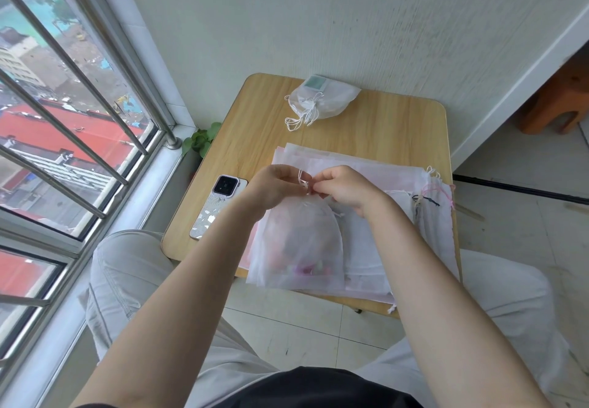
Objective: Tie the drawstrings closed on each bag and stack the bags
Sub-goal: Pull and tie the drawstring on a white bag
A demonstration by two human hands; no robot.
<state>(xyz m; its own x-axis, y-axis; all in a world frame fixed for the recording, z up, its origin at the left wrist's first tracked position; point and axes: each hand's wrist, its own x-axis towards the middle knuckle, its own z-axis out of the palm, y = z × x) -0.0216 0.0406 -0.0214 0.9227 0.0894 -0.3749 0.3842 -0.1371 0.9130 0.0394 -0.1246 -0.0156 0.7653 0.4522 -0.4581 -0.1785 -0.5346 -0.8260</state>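
A sheer white drawstring bag with small pink and green items inside lies at the near edge of the small wooden table. Its neck is gathered between my hands. My left hand and my right hand each pinch the white drawstring at the bag's mouth, fingertips almost touching. Under it lies a flat pile of sheer bags, with pink and black strings at the pile's right edge. At the table's far end sits a stack of tied bags, strings trailing toward me.
A phone lies face down on the table's left side, close to my left wrist. A barred window runs along the left, a green plant is beside the table corner, a white wall stands behind, and a wooden stool is at far right.
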